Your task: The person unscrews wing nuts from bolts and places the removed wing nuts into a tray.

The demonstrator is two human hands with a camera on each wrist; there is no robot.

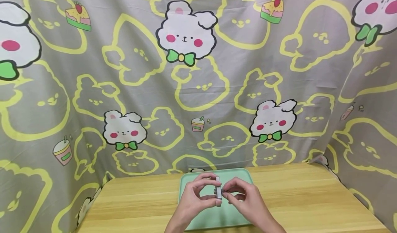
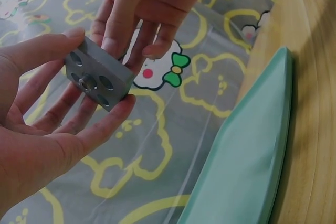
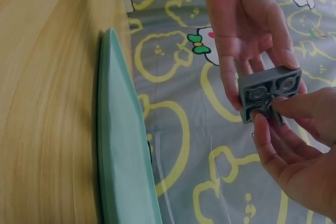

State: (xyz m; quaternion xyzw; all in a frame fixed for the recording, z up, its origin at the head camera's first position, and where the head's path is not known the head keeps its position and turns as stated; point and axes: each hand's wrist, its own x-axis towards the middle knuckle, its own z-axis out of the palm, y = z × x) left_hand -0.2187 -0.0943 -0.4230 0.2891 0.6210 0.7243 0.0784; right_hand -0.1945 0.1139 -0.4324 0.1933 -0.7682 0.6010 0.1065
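Two-handed hold on a grey, metallic-looking rectangular block (image 1: 219, 192). The block was held up off the light green, shallow-rimmed tray (image 1: 201, 223), which lay on the pale, wood-grained surface (image 1: 139, 195); in the head view it appeared in front of the tray's middle, upright and turned edge-on to the camera. The left hand (image 1: 195, 195) grasped it by opposite edges, thumb below and fingers above. This edge grip presumably served to steady the block while leaving both broad faces uncovered.

Left wrist view: the face turned away from the right hand bore four round holes, with a short metallic stud (image 2: 87, 82) standing out at its centre. The fingers were kept to the rim, so none of these openings was covered.

Right wrist view: the opposite face had rounded recesses. Here the right hand (image 1: 243, 194) pinched a thin metal piece, apparently threaded (image 3: 279, 118), between thumb and fingers at the middle of the face. The fingertip pinch probably allowed fine control of so slender a part. Whether this piece and the stud were one part passing through the block could not be told.

The tray, lying beneath the work, would likely have caught anything dropped.
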